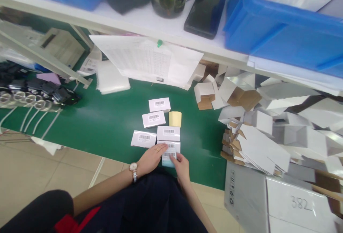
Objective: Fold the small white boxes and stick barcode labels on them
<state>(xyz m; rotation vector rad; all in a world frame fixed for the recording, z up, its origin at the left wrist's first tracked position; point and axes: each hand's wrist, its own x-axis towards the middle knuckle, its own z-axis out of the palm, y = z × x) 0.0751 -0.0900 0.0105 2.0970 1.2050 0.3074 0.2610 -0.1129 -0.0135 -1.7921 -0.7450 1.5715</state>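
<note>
Several small white boxes with barcode labels lie in the middle of the green table, among them an upper box [159, 105], a box on the left [143, 139] and a box [168, 133] just above my hands. A light-blue barcode label sheet [168, 160] lies partly over the nearest white box [177, 146]. Fingers stretched, my left hand [150, 158] rests across that box and the sheet's upper left edge. My right hand [182, 167] pinches the sheet's right side between thumb and fingers. Beside the boxes sits a yellow sticky-note pad [175, 119].
Folded white cartons [262, 147] pile up on the right, above a large box marked 382 [297, 202]. Black devices with clear round parts [34, 97] stand at the left. Overhead, a shelf [139, 25] holds blue bins [284, 29] and a phone [205, 13]; a printed sheet [150, 59] hangs below.
</note>
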